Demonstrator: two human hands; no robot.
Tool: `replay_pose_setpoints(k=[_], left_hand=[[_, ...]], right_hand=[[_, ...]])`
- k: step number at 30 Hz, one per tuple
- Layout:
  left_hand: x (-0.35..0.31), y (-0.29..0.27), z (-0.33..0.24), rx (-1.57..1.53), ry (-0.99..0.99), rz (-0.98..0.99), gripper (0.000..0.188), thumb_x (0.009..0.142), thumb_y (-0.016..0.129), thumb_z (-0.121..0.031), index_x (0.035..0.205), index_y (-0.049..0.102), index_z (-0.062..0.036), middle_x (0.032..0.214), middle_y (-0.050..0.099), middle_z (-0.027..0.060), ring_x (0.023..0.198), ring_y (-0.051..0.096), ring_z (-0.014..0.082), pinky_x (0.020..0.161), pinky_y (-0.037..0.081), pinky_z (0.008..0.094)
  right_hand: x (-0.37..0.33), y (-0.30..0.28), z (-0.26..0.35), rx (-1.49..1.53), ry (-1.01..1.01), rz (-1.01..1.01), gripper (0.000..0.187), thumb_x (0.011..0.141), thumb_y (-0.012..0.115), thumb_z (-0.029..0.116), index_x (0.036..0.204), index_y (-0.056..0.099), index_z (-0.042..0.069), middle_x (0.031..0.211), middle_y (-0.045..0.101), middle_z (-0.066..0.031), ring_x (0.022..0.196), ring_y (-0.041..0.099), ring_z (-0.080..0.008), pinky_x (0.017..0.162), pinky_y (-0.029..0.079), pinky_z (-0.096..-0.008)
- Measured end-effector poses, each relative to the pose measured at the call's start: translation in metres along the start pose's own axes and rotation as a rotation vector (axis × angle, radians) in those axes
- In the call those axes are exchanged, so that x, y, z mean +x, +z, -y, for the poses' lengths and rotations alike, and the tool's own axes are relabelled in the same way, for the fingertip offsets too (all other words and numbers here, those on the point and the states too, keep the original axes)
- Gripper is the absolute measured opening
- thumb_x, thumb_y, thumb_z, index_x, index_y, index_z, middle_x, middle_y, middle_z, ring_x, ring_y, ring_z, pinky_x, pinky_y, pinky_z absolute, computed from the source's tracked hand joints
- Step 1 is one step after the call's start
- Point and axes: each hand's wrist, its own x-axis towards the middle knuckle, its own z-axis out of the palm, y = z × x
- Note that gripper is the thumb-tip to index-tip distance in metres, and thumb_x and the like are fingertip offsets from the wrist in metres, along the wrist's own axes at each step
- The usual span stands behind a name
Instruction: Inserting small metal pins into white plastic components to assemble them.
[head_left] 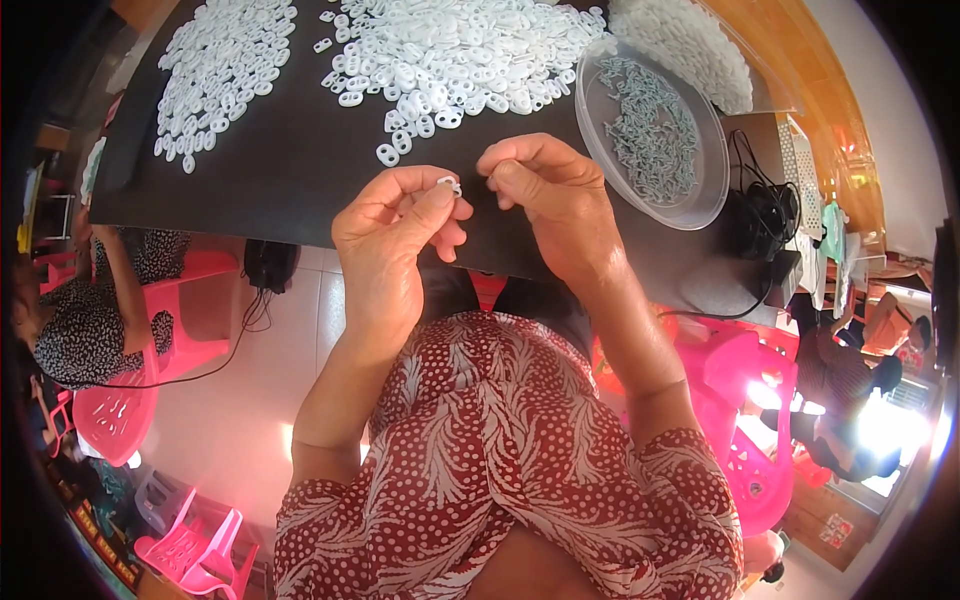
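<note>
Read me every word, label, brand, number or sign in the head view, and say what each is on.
White pieces, including the one in the left hand: none visible.
Clear round tub and its grey parts: none visible.
Dark panel, lower left: orange lettering, tilted and too small to quote reliably.
Red-and-white card, lower right: markings too small to read.

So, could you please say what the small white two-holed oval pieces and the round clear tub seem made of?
The small white two-holed oval pieces: probably plastic, smooth, evenly shaped as if moulded.
The round clear tub: likely plastic, glossy, with a translucent wall.
</note>
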Motion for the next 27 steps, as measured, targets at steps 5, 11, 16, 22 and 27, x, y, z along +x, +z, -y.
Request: replay_pose_setpoints(k=[5,11,16,22,27], left_hand=[[-0.001,0.004,0.000,0.026,0.024,0.018,0.014,0.088,0.061,-0.008,0.094,0.062,0.0045,0.077,0.063,0.0102,0.058,0.055,0.0110,0.049,0.042,0.0227],[-0.004,0.010,-0.001,0.010,0.002,0.025,0.013,0.088,0.060,-0.006,0.093,0.062,0.0054,0.078,0.064,0.0111,0.056,0.055,0.0110,0.049,0.042,0.0222],[-0.005,0.010,0.000,0.043,0.026,0.013,0.013,0.088,0.061,-0.007,0.092,0.062,0.0053,0.077,0.064,0.0110,0.056,0.055,0.0110,0.049,0.042,0.0222],[-0.006,0.010,0.001,0.063,0.013,-0.010,0.012,0.087,0.062,-0.007,0.091,0.063,0.0043,0.076,0.064,0.0097,0.056,0.055,0.0109,0.049,0.042,0.0218],[-0.006,0.009,0.002,0.056,0.022,-0.014,0.012,0.087,0.062,-0.007,0.091,0.062,0.0041,0.076,0.065,0.0094,0.056,0.056,0.0106,0.049,0.042,0.0217]], right_hand=[[-0.001,0.000,0.004,0.062,0.136,-0.056,0.012,0.085,0.063,0.008,0.093,0.064,-0.001,0.081,0.064,-0.0067,0.067,0.054,-0.0092,0.060,0.043,-0.0216],[-0.004,0.005,0.006,0.143,0.179,-0.039,0.011,0.085,0.062,0.006,0.093,0.064,-0.002,0.079,0.063,-0.0060,0.066,0.054,-0.0096,0.061,0.043,-0.0222],[-0.003,0.002,-0.002,0.208,0.151,-0.019,0.010,0.085,0.062,0.005,0.092,0.063,-0.002,0.079,0.062,-0.0055,0.068,0.053,-0.0092,0.062,0.042,-0.0221],[-0.006,0.009,-0.003,0.195,0.193,-0.035,0.011,0.086,0.062,0.007,0.091,0.063,-0.003,0.078,0.061,-0.0042,0.067,0.051,-0.0084,0.061,0.041,-0.0217],[-0.007,0.012,-0.006,0.174,0.165,-0.047,0.011,0.086,0.062,0.008,0.091,0.063,-0.003,0.077,0.061,-0.0040,0.066,0.051,-0.0079,0.060,0.041,-0.0213]])
